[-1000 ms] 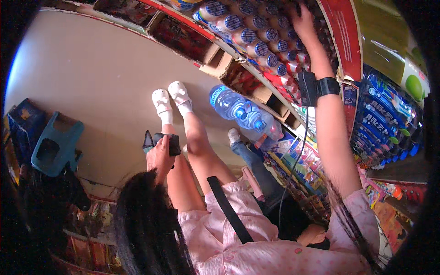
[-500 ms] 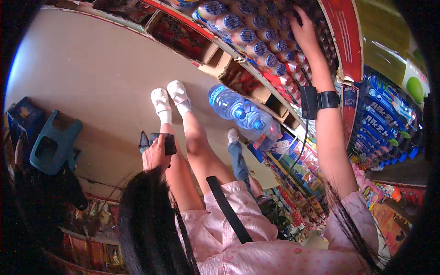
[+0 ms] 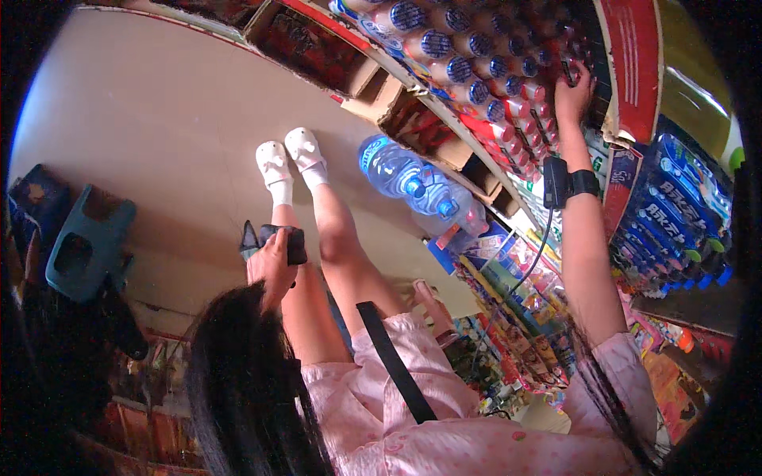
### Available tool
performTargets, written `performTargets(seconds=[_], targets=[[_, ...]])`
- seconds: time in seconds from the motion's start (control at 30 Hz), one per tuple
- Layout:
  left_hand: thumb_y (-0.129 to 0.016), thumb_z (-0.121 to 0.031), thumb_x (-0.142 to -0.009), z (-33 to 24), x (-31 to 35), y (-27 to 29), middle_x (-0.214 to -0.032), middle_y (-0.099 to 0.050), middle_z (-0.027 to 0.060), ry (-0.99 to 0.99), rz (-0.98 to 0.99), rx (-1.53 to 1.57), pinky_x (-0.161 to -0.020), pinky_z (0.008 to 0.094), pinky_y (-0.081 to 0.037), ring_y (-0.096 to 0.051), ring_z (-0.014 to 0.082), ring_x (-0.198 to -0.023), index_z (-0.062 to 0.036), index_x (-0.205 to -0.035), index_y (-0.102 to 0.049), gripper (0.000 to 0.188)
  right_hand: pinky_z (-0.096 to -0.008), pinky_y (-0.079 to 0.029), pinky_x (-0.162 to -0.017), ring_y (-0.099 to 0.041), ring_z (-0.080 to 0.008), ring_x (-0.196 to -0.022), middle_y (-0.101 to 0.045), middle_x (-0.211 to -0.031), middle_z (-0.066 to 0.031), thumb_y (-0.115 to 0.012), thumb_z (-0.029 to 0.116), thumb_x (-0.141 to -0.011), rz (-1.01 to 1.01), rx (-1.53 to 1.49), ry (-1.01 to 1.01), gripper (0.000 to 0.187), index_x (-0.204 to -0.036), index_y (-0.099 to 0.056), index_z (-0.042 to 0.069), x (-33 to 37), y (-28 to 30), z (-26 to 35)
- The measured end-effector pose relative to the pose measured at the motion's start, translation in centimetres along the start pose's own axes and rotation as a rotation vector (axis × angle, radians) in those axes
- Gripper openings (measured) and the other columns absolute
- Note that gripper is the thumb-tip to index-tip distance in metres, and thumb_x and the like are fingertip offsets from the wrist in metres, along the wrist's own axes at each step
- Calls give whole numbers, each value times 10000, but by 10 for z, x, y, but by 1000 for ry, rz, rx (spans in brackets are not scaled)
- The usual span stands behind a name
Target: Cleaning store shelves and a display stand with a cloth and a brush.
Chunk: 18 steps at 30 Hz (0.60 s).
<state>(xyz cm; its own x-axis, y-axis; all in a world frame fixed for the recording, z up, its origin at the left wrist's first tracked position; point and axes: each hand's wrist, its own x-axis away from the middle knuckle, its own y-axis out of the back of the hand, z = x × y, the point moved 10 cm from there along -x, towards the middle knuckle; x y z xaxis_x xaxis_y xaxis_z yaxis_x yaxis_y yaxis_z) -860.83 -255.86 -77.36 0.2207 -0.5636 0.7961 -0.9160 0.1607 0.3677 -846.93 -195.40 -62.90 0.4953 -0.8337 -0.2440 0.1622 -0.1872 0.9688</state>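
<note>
My right hand (image 3: 573, 97) reaches among the small bottles at the upper right. Its thumb and fingers are apart and bent, with a dark gap between them; the fingertips are close to red-capped bottles (image 3: 520, 131). I make out nothing held there. Blue-capped bottles (image 3: 459, 69) stand in tight rows to the left of that hand. My left hand (image 3: 274, 262), low in front of my legs, is closed round a small black phone-like device (image 3: 296, 247). A dark pointed piece sticks out beside it. On my right wrist sits a black strap with a box (image 3: 558, 182) and a cable.
Large clear water bottles (image 3: 389, 168) with blue caps stand on the floor below the shelf. Cardboard boxes (image 3: 379, 95) line the shelf's lower edge. Blue shrink-wrapped bottle packs (image 3: 675, 210) are at the right. A blue-grey plastic stool (image 3: 91, 238) is at the left.
My right hand has moved back toward me and to the right, from the blue-capped rows to beside the red-capped ones. The view has shifted slightly. My left hand keeps its hold.
</note>
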Motion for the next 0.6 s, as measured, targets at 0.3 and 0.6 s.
performTargets(seconds=[0.3, 0.6], targets=[[-598, -114, -778, -16, -8, -9, -953, -638, 137, -39, 28, -28, -647, 449, -510, -643, 347, -780, -125, -1125, -496, 362, -417, -370, -941, -479, -348, -1066, -577, -1066, -171, -726, 291, -712, -16, 243, 158, 501, -1157, -546, 148, -19, 7, 5], [-594, -103, -785, 9, -18, -44, -937, -646, 153, -88, -24, 17, -637, 447, -513, -649, 350, -753, -103, -1114, -502, 341, -474, -456, -836, -557, -423, -1023, -579, -1138, -215, -630, 130, -732, 85, 230, 295, 547, -1247, -446, 154, 1, 4, 34]])
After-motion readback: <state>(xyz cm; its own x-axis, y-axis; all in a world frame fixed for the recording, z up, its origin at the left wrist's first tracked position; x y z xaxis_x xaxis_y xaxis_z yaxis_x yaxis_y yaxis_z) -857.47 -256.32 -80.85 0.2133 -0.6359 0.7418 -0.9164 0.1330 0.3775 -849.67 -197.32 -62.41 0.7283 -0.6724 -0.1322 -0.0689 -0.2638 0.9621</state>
